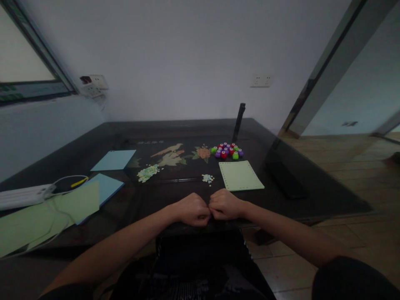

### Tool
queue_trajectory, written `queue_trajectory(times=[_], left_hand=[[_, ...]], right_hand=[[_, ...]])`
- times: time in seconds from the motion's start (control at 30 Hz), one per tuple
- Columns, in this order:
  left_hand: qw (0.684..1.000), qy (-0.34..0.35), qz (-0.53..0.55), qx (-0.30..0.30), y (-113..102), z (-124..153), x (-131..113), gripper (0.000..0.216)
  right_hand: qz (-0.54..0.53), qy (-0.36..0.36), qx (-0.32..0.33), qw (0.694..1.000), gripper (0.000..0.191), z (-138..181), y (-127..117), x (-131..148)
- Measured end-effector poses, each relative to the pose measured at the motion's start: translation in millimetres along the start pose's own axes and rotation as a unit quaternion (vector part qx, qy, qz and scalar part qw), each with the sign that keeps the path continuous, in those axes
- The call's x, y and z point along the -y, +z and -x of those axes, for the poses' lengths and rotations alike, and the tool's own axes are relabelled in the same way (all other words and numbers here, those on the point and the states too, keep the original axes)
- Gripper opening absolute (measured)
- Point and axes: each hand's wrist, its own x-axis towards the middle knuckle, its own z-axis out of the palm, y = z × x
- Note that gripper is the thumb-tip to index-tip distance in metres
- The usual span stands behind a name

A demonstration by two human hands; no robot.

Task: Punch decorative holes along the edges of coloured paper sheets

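Note:
My left hand [194, 209] and my right hand [226, 204] rest as fists at the dark table's near edge, knuckles touching. Nothing shows in either one. Just beyond them lies a small heap of pale little pieces [208, 178]. To its right is a pale green sheet [241, 175] with small dots along its edges. Behind the sheet stands a cluster of red, purple and green toy figures [226, 150], each with an eye-like white spot. A larger heap of pale green and yellowish pieces [148, 173] lies to the left.
A black upright stick [239, 121] stands behind the toys. At right lies a flat black object [286, 180]. Light blue sheets [114, 160], yellow-green paper [53, 216], a white power strip [25, 196] with a cable, and a yellow strip [78, 182] occupy the left. A wall borders the table's back.

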Motion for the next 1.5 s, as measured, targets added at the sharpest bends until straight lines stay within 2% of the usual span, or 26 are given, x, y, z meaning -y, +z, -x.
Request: queue_trajectory(times=[0.4,1.13,1.33,1.5], left_hand=[[1.0,0.002,-0.003,0.003,0.0,0.7,0.4,0.02],[1.0,0.005,-0.002,-0.014,0.0,-0.4,-0.4,0.019],[1.0,0.005,0.001,-0.019,-1.0,-0.4,0.7,0.017],[1.0,-0.021,0.01,-0.008,-5.3,-0.6,0.7,0.017]], right_hand=[[0.001,0.003,0.006,1.0,0.025,0.6,-0.5,-0.2],[-0.004,0.005,-0.031,1.0,0.025,1.9,1.1,1.9],[-0.032,0.045,-0.002,0.998,0.029,4.7,-1.9,9.3],[-0.105,0.128,0.07,0.984,0.026,21.7,-15.5,36.1]])
